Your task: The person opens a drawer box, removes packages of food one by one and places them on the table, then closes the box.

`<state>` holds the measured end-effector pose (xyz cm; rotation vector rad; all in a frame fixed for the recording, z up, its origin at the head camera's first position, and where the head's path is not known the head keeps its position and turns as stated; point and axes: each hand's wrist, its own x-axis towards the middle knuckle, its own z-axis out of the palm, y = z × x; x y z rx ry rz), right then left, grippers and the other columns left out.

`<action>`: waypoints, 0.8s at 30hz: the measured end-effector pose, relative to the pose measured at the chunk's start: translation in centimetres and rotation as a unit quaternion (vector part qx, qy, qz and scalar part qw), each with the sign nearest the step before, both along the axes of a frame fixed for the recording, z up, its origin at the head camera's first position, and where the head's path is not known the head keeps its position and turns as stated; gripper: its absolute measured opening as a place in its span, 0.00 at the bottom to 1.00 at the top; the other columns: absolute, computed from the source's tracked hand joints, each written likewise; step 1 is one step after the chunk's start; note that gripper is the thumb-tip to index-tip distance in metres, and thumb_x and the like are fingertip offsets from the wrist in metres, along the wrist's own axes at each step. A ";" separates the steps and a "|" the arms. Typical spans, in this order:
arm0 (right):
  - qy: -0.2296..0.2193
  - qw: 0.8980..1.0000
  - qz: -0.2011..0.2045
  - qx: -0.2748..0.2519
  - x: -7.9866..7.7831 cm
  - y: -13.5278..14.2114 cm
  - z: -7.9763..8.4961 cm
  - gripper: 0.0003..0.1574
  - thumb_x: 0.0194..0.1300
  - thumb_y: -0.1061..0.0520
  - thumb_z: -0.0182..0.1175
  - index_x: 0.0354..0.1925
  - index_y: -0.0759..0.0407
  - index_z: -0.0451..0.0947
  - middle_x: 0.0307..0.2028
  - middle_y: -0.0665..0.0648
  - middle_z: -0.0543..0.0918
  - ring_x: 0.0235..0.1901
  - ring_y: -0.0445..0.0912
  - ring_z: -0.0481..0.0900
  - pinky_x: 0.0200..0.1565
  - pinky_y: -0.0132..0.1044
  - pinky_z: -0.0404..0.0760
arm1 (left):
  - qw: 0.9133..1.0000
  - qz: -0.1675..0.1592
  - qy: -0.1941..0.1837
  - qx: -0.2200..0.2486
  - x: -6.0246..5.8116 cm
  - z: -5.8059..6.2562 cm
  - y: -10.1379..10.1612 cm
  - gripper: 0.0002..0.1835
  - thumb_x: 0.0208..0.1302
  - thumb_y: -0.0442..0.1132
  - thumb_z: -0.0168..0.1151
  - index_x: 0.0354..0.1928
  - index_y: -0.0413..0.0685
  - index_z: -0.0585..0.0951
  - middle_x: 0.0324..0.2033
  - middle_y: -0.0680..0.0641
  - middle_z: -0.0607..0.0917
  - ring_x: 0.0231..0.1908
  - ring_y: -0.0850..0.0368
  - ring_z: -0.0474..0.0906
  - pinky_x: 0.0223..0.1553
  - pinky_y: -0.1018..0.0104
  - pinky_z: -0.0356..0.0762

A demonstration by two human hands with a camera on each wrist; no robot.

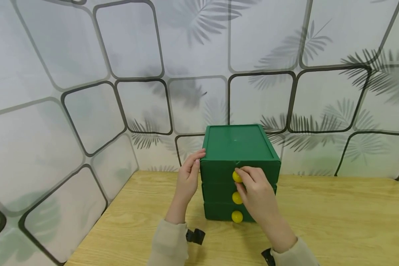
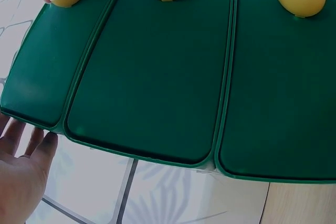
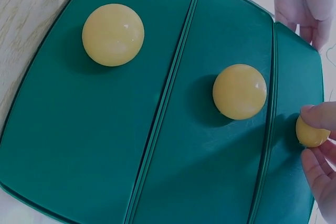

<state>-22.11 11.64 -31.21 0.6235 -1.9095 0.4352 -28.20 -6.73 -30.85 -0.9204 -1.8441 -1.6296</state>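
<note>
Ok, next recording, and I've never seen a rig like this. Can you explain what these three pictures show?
No machine here: each grip is a person's bare hand. The wide picture comes from a head-worn camera looking forward and down; the other two come from cameras on the left and right wrists. On the wood-grained table stands a green drawer unit with three yellow knobs down its front. The right hand pinches the top knob. The left hand rests against the unit's left side, near the top.
</note>
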 end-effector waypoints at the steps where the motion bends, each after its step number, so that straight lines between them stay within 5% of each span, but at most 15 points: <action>1: 0.000 1.000 0.000 0.000 0.0 0.0 0.0 0.24 0.36 0.74 0.70 0.38 0.70 0.78 0.35 0.61 0.76 0.35 0.53 0.72 0.35 0.39 0.77 | 1.000 0.000 0.000 0.000 0.0 0.0 0.0 0.16 0.69 0.34 0.39 0.51 0.35 0.73 0.55 0.43 0.72 0.57 0.55 0.63 0.55 0.64 0.63; 24: -0.012 1.000 -0.002 0.001 0.3 0.0 0.5 0.23 0.34 0.74 0.70 0.35 0.70 0.79 0.33 0.61 0.76 0.33 0.52 0.72 0.33 0.38 0.77 | 1.000 0.004 -0.002 -0.008 0.1 0.1 -0.1 0.16 0.70 0.34 0.39 0.51 0.35 0.73 0.55 0.43 0.71 0.58 0.56 0.63 0.56 0.63 0.62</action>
